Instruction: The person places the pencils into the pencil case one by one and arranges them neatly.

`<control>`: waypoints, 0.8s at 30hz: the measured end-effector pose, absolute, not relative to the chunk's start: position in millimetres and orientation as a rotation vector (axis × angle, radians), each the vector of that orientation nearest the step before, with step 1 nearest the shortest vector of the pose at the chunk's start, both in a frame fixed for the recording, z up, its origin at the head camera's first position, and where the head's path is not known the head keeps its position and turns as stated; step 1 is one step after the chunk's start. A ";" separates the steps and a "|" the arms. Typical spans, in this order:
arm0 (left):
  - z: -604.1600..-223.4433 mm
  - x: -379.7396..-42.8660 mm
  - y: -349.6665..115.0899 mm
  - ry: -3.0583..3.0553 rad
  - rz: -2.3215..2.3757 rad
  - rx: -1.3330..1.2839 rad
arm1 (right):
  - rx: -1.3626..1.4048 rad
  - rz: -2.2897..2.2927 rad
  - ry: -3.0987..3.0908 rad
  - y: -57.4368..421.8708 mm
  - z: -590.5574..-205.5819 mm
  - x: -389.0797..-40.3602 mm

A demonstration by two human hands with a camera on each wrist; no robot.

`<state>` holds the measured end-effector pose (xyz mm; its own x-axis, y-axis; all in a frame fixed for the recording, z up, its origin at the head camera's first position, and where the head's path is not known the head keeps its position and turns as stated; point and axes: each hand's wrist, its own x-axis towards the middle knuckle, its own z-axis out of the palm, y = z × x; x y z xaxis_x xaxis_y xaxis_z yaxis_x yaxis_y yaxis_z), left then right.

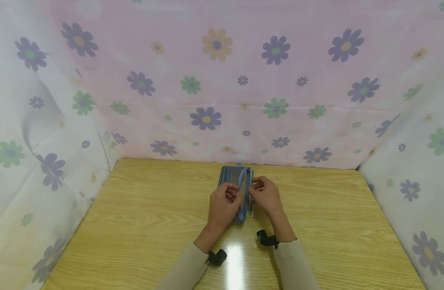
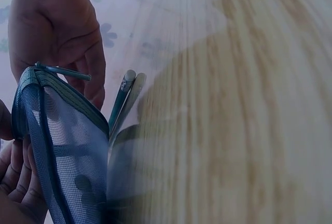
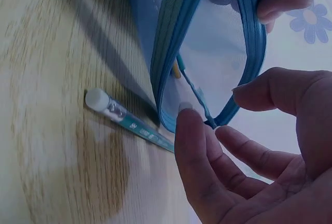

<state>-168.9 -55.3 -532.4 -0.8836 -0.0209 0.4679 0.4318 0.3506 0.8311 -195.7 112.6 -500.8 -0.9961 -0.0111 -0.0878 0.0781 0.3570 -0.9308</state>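
A blue mesh pencil case (image 1: 233, 174) lies on the table with its zipped mouth spread apart. My left hand (image 1: 224, 203) pinches one zipper edge between thumb and fingers. At the other side of the mouth, my right hand (image 1: 265, 195) has thumb and fingertips curled round the end of the zipper edge (image 3: 250, 53). A zipper pull (image 2: 65, 71) sticks out at the top of the case in the left wrist view. Just right of the case lies a green pencil (image 3: 136, 125) with a white eraser end. Inside, a small orange-yellow piece (image 3: 176, 70) shows through the opening.
The wooden table (image 1: 153, 193) ends at a flower-patterned cloth (image 1: 222, 80) behind and on both sides. A slim pale stick-like shape (image 2: 136, 90) runs beside the pencil. Black wrist cameras hang by the left cuff (image 1: 217, 257) and right cuff (image 1: 267, 238).
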 end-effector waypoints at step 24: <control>-530.9 -168.1 -57.7 -2.215 -1.562 -0.353 | -0.116 -1.108 3.018 114.0 -505.7 -197.9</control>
<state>-168.1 -57.7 -530.9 -0.8857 -0.0266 0.4635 0.4277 0.3416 0.8369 -197.9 114.0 -505.7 -0.9945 -0.0416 0.0961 -0.0939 0.7605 -0.6426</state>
